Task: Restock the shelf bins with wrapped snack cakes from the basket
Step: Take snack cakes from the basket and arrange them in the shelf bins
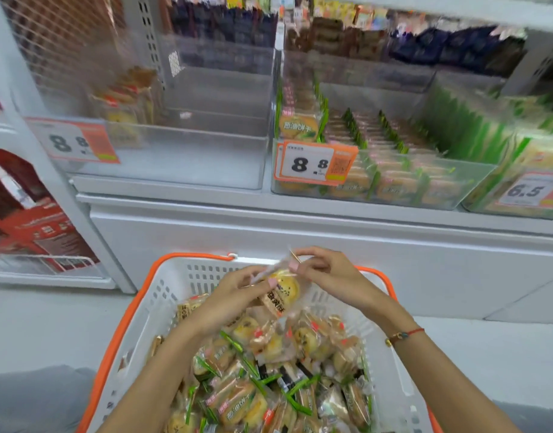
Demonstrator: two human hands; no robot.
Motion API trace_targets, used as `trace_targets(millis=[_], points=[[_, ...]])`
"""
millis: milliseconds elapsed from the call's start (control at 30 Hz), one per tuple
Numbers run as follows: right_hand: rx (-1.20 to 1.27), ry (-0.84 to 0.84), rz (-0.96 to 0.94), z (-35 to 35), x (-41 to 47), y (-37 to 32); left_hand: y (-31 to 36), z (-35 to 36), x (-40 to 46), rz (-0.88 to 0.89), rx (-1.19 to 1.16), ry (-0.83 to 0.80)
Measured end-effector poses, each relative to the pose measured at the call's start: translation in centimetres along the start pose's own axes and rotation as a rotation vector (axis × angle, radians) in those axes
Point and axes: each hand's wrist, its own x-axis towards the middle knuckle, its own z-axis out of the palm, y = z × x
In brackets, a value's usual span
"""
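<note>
A white basket with an orange rim stands below me, full of wrapped snack cakes. Above it, both hands hold one clear-wrapped yellow cake. My left hand grips its left side. My right hand pinches the wrapper's upper edge. On the shelf, the left clear bin holds only a few yellow cakes at its back left. The middle bin is packed with green-wrapped cakes.
Orange price tags reading 8.8 hang on the bin fronts, and one reading 6.5 marks a right bin. Dark packets fill the upper shelf. Red boxes sit on a low rack at the left.
</note>
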Motion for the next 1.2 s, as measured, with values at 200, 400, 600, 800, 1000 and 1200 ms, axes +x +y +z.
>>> trace_targets(millis=[200, 400, 600, 800, 1000, 1200], points=[[0.174, 0.168, -0.082, 1.2, 0.0, -4.8, 3.2, 0.6, -0.3, 0.174, -0.384, 0.382], [0.075, 0.198, -0.256, 2.8, 2.0, -9.7, 6.9, 0.4, -1.6, 0.345, -0.494, 0.601], [0.002, 0.199, -0.490, 4.5, 4.6, -16.1, 10.7, -5.7, -1.2, 0.537, -0.298, 0.908], [-0.122, 0.266, -0.548, 5.6, 11.0, -22.9, 14.2, -18.9, 0.0, 0.533, 0.225, 1.434], [-0.285, 0.223, -0.401, 8.6, 20.0, -25.8, 12.2, -26.1, 2.1, 0.350, 0.353, 1.304], [-0.599, 0.142, -0.389, 12.1, 24.6, -26.2, 11.6, -26.0, 2.7, 0.407, 0.188, 1.303]])
